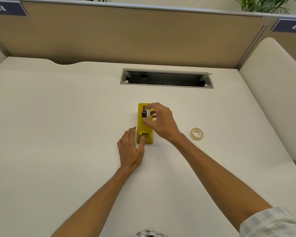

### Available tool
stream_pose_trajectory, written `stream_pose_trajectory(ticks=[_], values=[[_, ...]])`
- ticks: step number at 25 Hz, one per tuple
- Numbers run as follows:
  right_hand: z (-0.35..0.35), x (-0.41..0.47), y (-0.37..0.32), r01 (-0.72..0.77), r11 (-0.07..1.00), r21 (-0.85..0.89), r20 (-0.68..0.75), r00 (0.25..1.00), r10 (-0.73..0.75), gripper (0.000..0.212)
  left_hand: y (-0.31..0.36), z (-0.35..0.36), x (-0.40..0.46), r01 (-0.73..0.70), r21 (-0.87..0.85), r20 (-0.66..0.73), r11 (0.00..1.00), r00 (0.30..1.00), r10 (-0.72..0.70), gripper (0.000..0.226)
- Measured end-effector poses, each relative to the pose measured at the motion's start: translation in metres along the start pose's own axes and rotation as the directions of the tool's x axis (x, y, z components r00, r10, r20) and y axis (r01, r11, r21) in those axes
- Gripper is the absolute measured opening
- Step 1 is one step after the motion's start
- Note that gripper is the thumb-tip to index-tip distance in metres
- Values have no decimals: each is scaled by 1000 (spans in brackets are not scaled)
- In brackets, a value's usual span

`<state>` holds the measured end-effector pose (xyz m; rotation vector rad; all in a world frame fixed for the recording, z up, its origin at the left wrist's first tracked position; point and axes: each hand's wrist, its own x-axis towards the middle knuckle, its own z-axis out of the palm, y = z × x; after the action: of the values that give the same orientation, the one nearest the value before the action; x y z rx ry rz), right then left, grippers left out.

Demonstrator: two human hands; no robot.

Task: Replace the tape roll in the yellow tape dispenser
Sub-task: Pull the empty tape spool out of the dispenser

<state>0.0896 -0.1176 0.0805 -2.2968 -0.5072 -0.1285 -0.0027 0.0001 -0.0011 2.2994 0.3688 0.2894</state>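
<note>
One head-worn view looks forward and down, close over the desk (58, 117), partition at twelve o'clock

Bright, even light; bowed edges.

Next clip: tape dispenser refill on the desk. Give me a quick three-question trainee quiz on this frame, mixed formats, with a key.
1. True or false: the left hand rests against the near end of the yellow tape dispenser, thumb touching it.
2. Multiple choice: the right hand pinches
A) the spare tape roll
B) a white roll on a black hub
C) nothing
3. Fill in: the spare tape roll lies flat on the desk to the ____ of the dispenser.

Key: 1 true; 2 B, the white roll on its black hub is held over the dispenser's far half; 3 right.
</note>
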Motion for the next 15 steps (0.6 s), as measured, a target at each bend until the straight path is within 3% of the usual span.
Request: stream_pose_trajectory(ticks=[3,6,10,15], values=[[-6,-14,-6,4,998,64,-20,1000,-2,38,10,-10,-1,14,-143,-70,990,997,-24,58],[-13,-29,-13,11,992,122,-35,999,-7,37,29,-23,3,-64,-270,-128,961,991,30,51],[-18,-45,-20,25,982,187,-62,998,-13,34,55,-39,8,-16,-512,-33,859,999,-1,34],[-25,-53,-22,43,982,184,-74,997,-30,36,63,-47,5,98,-591,66,801,995,-73,29]])
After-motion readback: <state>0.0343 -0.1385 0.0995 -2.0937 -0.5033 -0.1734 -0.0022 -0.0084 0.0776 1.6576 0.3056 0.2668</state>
